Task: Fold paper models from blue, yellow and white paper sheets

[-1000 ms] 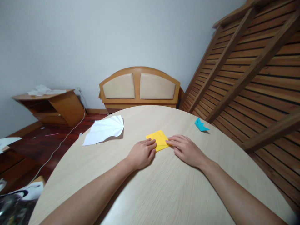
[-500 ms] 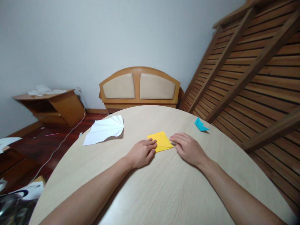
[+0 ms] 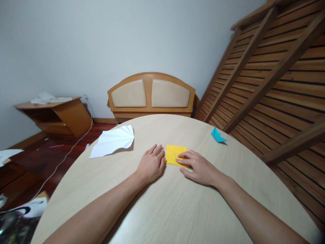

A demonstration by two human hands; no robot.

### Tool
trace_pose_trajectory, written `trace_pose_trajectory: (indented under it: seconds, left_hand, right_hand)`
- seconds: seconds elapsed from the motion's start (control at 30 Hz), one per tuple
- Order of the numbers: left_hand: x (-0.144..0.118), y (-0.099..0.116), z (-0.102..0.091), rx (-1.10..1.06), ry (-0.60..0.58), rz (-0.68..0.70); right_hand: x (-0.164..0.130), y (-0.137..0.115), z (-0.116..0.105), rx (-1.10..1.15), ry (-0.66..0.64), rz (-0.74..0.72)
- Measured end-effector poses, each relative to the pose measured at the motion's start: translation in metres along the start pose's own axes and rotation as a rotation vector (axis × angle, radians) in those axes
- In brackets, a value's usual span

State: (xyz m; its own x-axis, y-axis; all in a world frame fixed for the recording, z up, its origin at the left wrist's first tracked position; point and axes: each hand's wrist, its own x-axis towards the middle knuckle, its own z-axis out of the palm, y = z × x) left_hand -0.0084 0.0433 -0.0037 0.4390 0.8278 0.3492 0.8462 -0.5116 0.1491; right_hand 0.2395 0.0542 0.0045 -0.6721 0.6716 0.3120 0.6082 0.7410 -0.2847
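- Paper point(image 3: 172, 154) of yellow colour lies flat near the middle of the round table point(image 3: 175, 210), between the two hands; it is nearly square, and along its near edge a folded layer seems to show.
- Left hand point(image 3: 151, 163) rests palm down on the table, just beside the left edge of the paper, with its fingers extended and close together. It grips nothing. Whether its thumb side touches the paper, I am not able to say.
- Right hand point(image 3: 201, 167) is also palm down, fingers loosely bent and a little apart. Some fingers lie over the right part of the paper; the thumb is apart from them, in front of the near edge. I see no pinch, and how hard the fingers press is not visible.
- In my judgement, the paper is very light and thin, but stiffer where it is folded. It probably slides easily, so flat fingers should steady one side.
- It may crumple or tear if pulled strongly. The better hold is at a corner or edge, lightly, between thumb and index finger.
- White creased sheet point(image 3: 114, 140) and blue folded piece point(image 3: 218, 136) are well apart from the hands.
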Motion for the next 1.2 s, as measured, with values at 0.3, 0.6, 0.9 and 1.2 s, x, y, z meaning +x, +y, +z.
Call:
trace_pose_trajectory:
  seconds: [0.3, 0.6, 0.9, 1.2]
  left_hand:
    - [0.002, 0.009, -0.004, -0.076, -0.043, 0.119]
    - [0.001, -0.004, 0.002, -0.100, -0.060, 0.114]
    - [-0.001, -0.011, 0.000, -0.093, -0.127, 0.201]
    - [-0.003, -0.011, -0.003, -0.087, -0.179, 0.191]
  right_hand:
    - [0.005, -0.028, 0.001, 0.046, 0.001, -0.035]
    - [0.005, -0.023, 0.006, 0.182, 0.005, -0.119]
    - [0.002, 0.012, 0.012, 0.103, 0.147, 0.056]
    - [0.002, 0.015, 0.007, 0.209, 0.175, 0.138]
